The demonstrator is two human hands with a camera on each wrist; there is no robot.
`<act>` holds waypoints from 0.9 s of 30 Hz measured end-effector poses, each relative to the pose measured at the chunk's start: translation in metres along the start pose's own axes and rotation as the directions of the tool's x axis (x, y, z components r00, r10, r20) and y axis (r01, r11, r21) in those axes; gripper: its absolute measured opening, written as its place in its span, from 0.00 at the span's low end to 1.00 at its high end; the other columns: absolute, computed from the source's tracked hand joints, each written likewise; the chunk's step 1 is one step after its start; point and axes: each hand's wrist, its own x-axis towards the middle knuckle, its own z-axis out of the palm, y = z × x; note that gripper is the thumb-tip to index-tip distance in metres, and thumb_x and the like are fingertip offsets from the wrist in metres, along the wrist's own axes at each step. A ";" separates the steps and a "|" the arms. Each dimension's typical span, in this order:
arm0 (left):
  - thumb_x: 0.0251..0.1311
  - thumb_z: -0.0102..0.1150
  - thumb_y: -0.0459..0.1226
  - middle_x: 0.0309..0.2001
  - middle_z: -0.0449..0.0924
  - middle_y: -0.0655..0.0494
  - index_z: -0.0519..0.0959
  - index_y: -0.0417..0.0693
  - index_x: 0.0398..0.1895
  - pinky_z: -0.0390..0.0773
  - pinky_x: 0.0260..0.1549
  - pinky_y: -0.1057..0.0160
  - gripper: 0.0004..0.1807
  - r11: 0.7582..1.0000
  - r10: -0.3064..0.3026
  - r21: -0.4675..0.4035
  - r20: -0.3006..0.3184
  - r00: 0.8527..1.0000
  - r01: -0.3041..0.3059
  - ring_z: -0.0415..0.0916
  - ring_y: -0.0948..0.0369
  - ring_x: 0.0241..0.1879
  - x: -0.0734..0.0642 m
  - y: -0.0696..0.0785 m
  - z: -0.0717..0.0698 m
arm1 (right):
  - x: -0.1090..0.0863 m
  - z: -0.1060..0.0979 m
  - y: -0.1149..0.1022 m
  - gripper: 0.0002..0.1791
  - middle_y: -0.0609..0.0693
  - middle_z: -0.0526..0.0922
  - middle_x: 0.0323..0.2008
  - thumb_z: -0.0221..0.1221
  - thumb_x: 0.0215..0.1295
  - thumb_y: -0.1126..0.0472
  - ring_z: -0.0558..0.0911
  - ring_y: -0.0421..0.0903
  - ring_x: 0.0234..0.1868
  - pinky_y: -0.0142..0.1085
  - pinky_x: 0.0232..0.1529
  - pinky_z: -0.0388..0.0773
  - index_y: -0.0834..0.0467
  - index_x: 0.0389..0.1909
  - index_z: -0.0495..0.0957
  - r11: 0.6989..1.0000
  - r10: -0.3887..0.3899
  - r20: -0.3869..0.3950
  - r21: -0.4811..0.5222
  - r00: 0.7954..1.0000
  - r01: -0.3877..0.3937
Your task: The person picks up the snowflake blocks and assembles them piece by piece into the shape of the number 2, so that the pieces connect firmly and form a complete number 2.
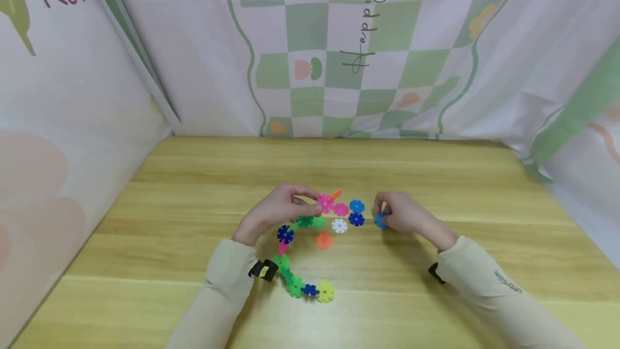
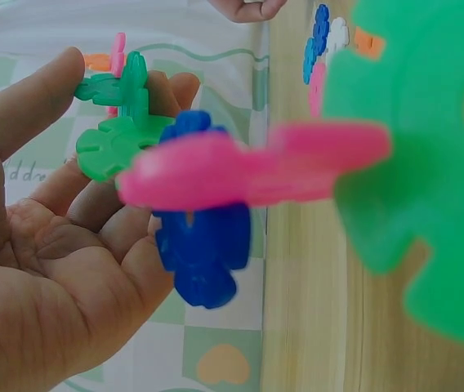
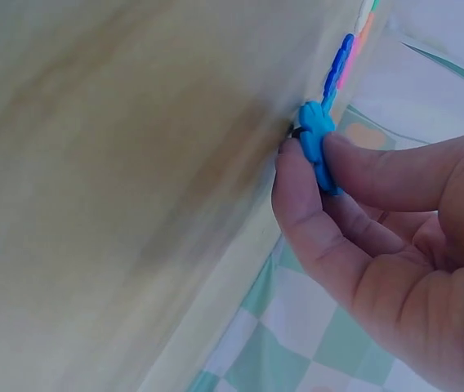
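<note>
Disc chain (image 1: 282, 263) curves along worktop (image 1: 387, 311), far end gripped by left hand (image 1: 278, 209); right hand (image 1: 407, 213) pinches blue disc (image 1: 380, 221). Likely light, stiff, slick plastic; joints may pop, so pinch near slots.

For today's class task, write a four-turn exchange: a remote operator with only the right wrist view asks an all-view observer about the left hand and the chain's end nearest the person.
Operator: I see the right hand pinching a light blue snowflake disc. What does the left hand hold?
Observer: It grips the snowflake-disc chain close to a pink disc.
Operator: What colour ends the chain nearest the person?
Observer: Yellow: a yellow disc joined to a dark blue disc.
</note>
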 end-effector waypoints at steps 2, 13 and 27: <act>0.63 0.61 0.39 0.46 0.81 0.49 0.79 0.44 0.54 0.76 0.30 0.65 0.17 1.000 -0.006 -0.012 0.002 1.000 0.006 0.80 0.61 0.35 0.001 0.000 0.001 | 0.000 -0.001 0.001 0.09 0.51 0.81 0.26 0.57 0.55 0.78 0.76 0.43 0.25 0.34 0.25 0.73 0.62 0.31 0.74 1.000 0.008 0.002 0.013 1.000 -0.008; 0.63 0.61 0.38 0.54 0.77 0.47 0.79 0.43 0.55 0.73 0.28 0.64 0.18 1.000 0.012 -0.015 0.025 1.000 -0.012 0.79 0.62 0.31 0.005 -0.003 0.002 | -0.001 -0.011 -0.012 0.05 0.53 0.83 0.29 0.58 0.62 0.72 0.81 0.47 0.29 0.37 0.27 0.76 0.62 0.37 0.74 0.993 -0.072 -0.156 0.085 0.985 0.085; 0.64 0.61 0.41 0.47 0.83 0.49 0.79 0.50 0.56 0.80 0.41 0.58 0.17 0.997 0.002 -0.075 0.041 0.999 0.001 0.81 0.45 0.46 0.006 -0.007 -0.001 | 0.004 -0.017 -0.039 0.05 0.51 0.85 0.33 0.62 0.64 0.66 0.84 0.47 0.33 0.34 0.33 0.81 0.60 0.40 0.81 0.952 -0.112 -0.378 0.223 0.919 0.207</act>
